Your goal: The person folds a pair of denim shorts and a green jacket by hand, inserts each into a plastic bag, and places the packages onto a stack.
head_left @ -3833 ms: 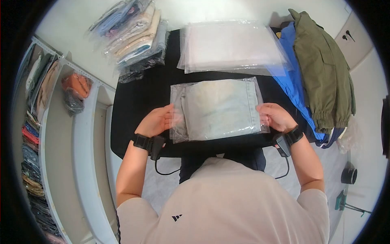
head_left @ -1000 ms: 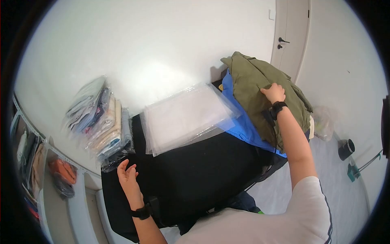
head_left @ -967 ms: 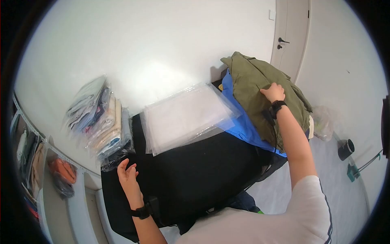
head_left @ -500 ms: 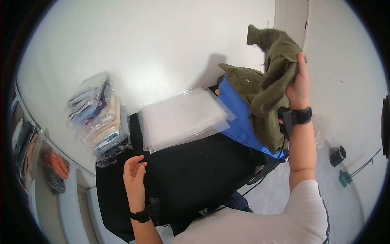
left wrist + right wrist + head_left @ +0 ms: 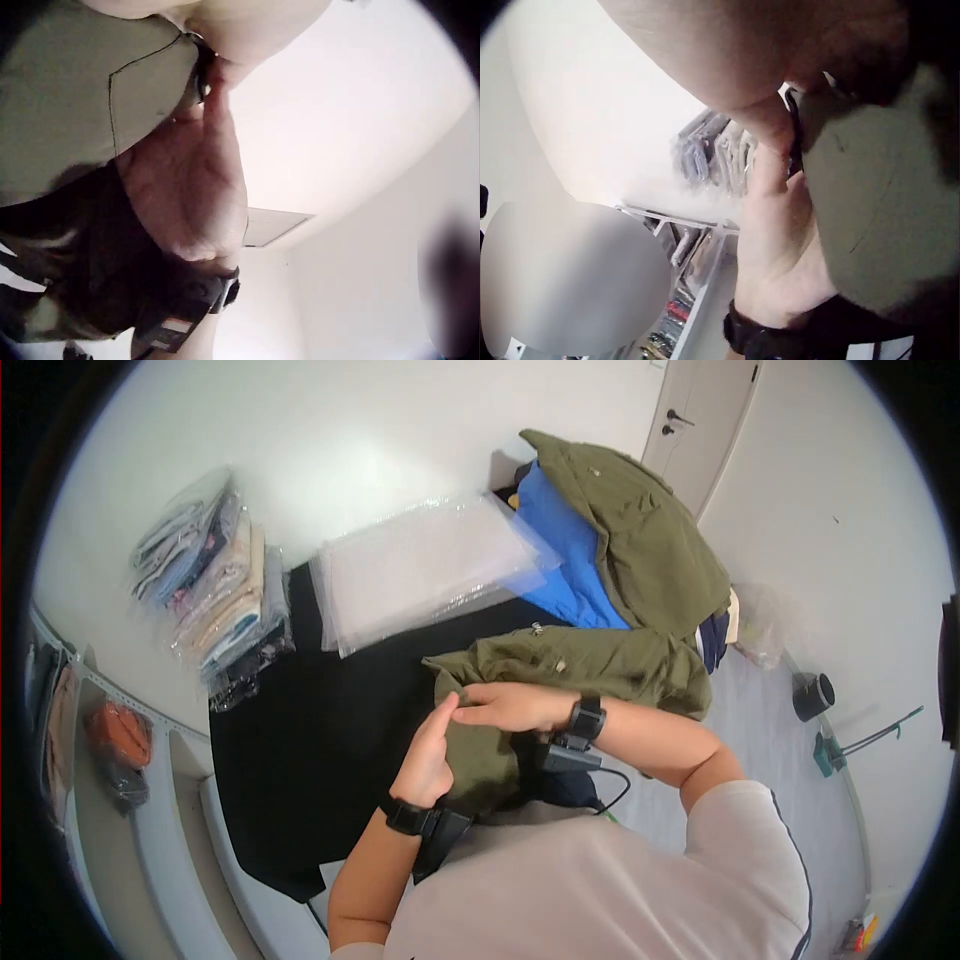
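Observation:
An olive garment (image 5: 600,665) lies across the near right part of the black table, its left end hanging toward the person's body. At that end the left hand (image 5: 425,760) and right hand (image 5: 515,707) meet, thumbs close together, both gripping the cloth; many fingertips are hidden. In the left wrist view the right hand (image 5: 191,180) holds the olive cloth (image 5: 52,105), beside the near left hand (image 5: 240,30). The right wrist view shows the left hand (image 5: 776,240) at the cloth (image 5: 885,195), with the right hand (image 5: 735,52) close above.
Clear plastic bags (image 5: 430,570) lie at the table's back. Bagged folded clothes (image 5: 215,580) are stacked at back left. Another olive garment (image 5: 650,530) covers a blue one (image 5: 560,540) at back right. Shelves (image 5: 160,790) stand left; a black bin (image 5: 812,697) is right.
The right hand has brought an olive garment from the back-right pile to the table's near side. The left hand has moved right and now grips it too. The bagged light-blue garment has left the table's centre.

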`<action>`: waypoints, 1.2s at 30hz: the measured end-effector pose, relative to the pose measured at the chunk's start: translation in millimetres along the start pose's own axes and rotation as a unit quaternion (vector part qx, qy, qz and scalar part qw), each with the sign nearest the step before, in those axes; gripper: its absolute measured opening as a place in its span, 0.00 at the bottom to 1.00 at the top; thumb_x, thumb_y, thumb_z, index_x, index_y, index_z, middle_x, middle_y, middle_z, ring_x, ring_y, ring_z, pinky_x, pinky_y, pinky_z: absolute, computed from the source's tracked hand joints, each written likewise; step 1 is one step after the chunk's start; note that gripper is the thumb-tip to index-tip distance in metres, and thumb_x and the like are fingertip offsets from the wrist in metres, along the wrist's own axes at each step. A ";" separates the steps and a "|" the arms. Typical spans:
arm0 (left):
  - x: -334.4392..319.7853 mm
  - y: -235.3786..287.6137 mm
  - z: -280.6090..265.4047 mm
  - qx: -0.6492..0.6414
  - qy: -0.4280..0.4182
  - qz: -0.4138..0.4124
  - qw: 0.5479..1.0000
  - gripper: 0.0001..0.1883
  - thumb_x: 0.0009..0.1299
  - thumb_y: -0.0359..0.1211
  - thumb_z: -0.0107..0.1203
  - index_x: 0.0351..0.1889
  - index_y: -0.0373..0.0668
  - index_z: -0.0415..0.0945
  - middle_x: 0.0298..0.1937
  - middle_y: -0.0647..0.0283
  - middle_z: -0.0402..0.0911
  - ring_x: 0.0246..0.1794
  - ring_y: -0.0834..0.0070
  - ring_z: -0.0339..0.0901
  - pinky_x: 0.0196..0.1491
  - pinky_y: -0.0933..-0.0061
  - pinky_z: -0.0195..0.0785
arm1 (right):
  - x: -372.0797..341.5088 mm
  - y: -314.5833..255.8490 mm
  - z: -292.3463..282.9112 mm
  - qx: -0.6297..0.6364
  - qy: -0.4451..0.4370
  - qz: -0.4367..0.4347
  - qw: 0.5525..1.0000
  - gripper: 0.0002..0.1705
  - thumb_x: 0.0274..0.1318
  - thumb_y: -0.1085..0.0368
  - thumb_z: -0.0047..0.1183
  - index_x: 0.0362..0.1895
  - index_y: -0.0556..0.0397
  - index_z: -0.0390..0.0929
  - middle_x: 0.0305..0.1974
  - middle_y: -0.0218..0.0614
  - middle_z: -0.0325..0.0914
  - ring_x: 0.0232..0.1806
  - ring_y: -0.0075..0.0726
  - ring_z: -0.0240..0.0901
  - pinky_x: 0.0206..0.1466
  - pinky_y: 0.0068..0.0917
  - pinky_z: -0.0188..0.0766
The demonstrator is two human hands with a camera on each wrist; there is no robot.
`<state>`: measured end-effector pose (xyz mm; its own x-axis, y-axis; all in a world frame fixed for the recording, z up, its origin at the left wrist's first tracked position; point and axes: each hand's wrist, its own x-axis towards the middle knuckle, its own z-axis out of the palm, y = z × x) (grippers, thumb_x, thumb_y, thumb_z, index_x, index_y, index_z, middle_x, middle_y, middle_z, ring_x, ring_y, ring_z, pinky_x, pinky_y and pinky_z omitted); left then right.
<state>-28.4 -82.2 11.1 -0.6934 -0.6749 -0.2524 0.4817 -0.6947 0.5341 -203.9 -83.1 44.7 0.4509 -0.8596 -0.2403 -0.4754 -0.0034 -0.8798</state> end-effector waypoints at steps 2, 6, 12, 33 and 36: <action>2.4 -7.6 -12.7 0.133 0.071 0.036 0.988 0.17 0.74 0.40 0.46 0.54 0.40 0.69 0.50 0.60 0.76 0.49 0.70 0.75 0.51 0.66 0.69 | -13.3 -11.5 -7.4 -0.058 -0.012 0.006 0.998 0.28 0.60 0.45 0.48 0.45 0.61 0.73 0.41 0.50 0.77 0.41 0.42 0.72 0.46 0.34 0.67; 1.8 -3.0 -13.5 0.098 0.106 0.056 0.988 0.13 0.73 0.31 0.44 0.54 0.37 0.68 0.50 0.58 0.76 0.49 0.65 0.75 0.52 0.64 0.69 | -46.3 -8.2 -29.9 -0.127 0.029 -0.083 0.988 0.29 0.54 0.56 0.56 0.59 0.54 0.67 0.58 0.48 0.68 0.60 0.47 0.65 0.63 0.33 0.60; 14.9 -0.2 -6.0 0.085 0.076 0.113 0.987 0.18 0.72 0.25 0.36 0.59 0.37 0.66 0.56 0.57 0.73 0.54 0.66 0.72 0.56 0.65 0.67 | -113.5 24.2 -25.8 -0.270 0.226 -0.062 0.934 0.52 0.30 0.71 0.69 0.66 0.51 0.58 0.65 0.49 0.58 0.69 0.53 0.50 0.70 0.37 0.50; -56.8 92.7 123.9 0.675 0.021 0.299 0.674 0.32 0.52 0.33 0.69 0.54 0.37 0.67 0.47 0.60 0.76 0.49 0.73 0.72 0.54 0.71 0.65 | -240.7 2.7 -115.0 -0.130 0.754 -0.100 0.636 0.16 0.64 0.62 0.45 0.49 0.60 0.73 0.42 0.38 0.76 0.42 0.31 0.69 0.49 0.29 0.66; -85.1 132.2 133.7 0.761 0.136 0.482 0.412 0.35 0.51 0.38 0.70 0.57 0.39 0.68 0.50 0.53 0.77 0.51 0.63 0.74 0.54 0.67 0.65 | -249.6 -56.2 -159.4 -0.485 0.737 -0.116 0.456 0.16 0.63 0.67 0.40 0.52 0.59 0.72 0.50 0.46 0.74 0.51 0.46 0.71 0.56 0.31 0.64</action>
<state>22.6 -83.4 211.1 -0.3864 -0.6014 0.6993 -0.5751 0.7498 0.3271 -410.2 50.2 219.5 -0.0832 -0.1852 0.9792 -0.9771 0.2083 -0.0437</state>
